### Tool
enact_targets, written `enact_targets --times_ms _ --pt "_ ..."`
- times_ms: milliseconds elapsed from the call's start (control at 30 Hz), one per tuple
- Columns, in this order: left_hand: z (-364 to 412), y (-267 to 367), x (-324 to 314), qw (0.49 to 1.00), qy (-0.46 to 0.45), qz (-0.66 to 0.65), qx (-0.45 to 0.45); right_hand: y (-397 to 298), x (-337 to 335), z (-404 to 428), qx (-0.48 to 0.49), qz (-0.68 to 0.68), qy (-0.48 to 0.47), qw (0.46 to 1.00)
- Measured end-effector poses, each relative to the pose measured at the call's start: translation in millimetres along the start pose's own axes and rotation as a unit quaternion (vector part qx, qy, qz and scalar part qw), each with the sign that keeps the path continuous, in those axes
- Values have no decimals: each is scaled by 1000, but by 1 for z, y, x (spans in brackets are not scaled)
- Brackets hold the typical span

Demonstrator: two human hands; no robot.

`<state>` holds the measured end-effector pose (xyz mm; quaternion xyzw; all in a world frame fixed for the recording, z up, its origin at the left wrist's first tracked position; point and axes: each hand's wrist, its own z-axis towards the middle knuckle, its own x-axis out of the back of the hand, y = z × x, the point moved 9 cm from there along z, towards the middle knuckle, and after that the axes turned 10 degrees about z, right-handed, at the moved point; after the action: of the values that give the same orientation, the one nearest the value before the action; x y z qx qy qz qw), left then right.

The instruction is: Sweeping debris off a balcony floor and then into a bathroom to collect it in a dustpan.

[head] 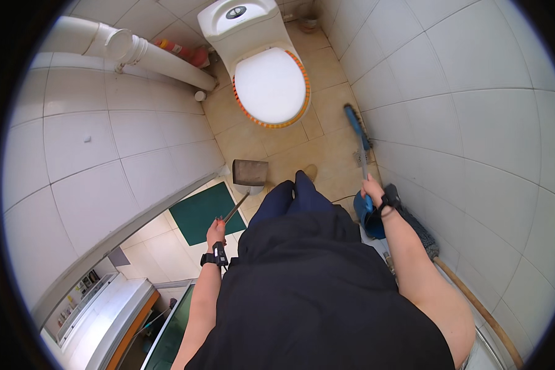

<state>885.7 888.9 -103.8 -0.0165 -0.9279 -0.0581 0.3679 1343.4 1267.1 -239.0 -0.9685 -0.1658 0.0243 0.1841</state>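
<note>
My left hand (217, 232) grips the thin handle of a long-handled dustpan (250, 173), whose pan is down by the floor left of my legs. In my right hand (373, 189) is the grey handle of a blue broom (353, 118). Its head, with dark bristles, lies along the foot of the right wall, just past a floor drain (361, 158). A blue bucket (361, 208) stands below my right hand, partly hidden by my forearm. I cannot tell what is in the dustpan.
A toilet (271, 85) with its lid down stands ahead. White pipes (166, 67) run along the left, with a red bottle (198, 55) behind them. A mop (416, 231) with a wooden handle leans at the right wall. A green mat (206, 212) lies beyond the doorway sill at left.
</note>
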Motion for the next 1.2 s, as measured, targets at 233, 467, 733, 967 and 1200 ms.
enact_targets --times_ms 233,467,733,967,1200 --pt "2 -24 6 1000 7 2 -13 42 -148 10 -30 21 -176 984" --pt "14 -35 16 999 -20 -29 -13 51 -235 -49 -135 -138 -151 969" --pt "31 -70 20 998 5 -65 -23 3 -249 -63 25 -301 -169 938" --pt "43 -74 31 997 -26 -63 -20 19 -330 -46 -52 -252 -172 951" --pt "46 -89 23 994 -35 -97 -18 -29 -402 -90 0 -161 -210 964"
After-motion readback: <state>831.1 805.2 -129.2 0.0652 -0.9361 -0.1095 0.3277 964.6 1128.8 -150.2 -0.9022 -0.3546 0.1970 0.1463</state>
